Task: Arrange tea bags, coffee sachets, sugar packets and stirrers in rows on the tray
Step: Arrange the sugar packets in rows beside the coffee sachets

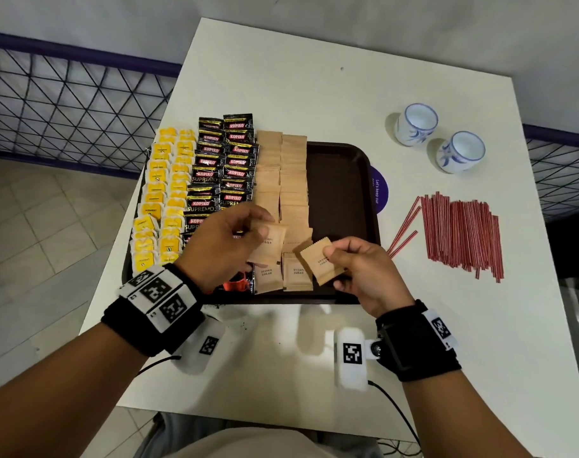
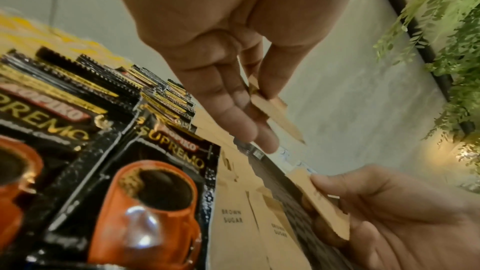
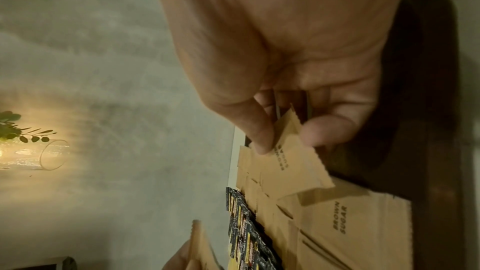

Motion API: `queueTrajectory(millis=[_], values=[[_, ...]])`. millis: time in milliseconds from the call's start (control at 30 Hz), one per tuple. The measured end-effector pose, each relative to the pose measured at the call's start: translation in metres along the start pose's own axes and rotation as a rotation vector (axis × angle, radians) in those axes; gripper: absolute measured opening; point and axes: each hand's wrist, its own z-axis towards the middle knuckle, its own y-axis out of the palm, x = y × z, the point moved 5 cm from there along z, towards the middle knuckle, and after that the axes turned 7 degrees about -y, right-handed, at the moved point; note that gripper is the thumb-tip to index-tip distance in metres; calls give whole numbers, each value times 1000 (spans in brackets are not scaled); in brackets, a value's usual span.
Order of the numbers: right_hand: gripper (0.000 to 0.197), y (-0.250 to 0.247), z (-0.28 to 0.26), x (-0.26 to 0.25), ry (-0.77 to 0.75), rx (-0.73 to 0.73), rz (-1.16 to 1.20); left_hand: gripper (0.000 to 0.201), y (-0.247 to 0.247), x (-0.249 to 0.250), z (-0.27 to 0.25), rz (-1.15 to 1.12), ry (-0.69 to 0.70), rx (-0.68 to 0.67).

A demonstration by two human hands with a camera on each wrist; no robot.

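While our left hand (image 1: 227, 247) pinches one flat kraft-paper sugar packet (image 1: 269, 243), our right hand (image 1: 367, 276) pinches another packet (image 1: 321, 261), both over the dark tray (image 1: 342, 193) at 6 o'clock; thin striped stirrers (image 1: 460, 238) lie at 3 o'clock.

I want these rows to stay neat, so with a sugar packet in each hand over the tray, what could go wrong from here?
1. The left hand holds its sugar packet low over the coffee sachets; its wrist could brush them askew.
2. The right hand pinches its sugar packet tilted, so it may land crooked on the sugar rows.
3. The stirrers lie loose on the table; only the tray strip at right remains for them.
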Motion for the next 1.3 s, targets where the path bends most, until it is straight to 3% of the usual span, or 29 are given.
queueTrajectory(millis=[100, 233, 367, 467, 800, 1033, 1300], values=[[12, 4, -2, -1, 12, -12, 90, 10, -10, -2, 1, 75, 69, 59], [15, 9, -4, -1, -1, -55, 140, 14, -15, -8, 0, 145, 69, 59], [31, 8, -6, -2, -135, -65, -75, 15, -14, -11, -6, 257, 77, 56], [25, 9, -8, -4, -224, -35, -189, 15, -6, -11, -9, 409, 82, 49], [26, 18, -1, 6, -261, -83, -506, 12, 19, -11, 2, 685, 113, -55], [22, 25, 2, 4, -300, -129, -679, 11, 22, -13, 5, 871, 235, -3], [24, 30, -5, 1, -399, -43, -776, 18, 22, -15, 3, 1039, 346, 114]])
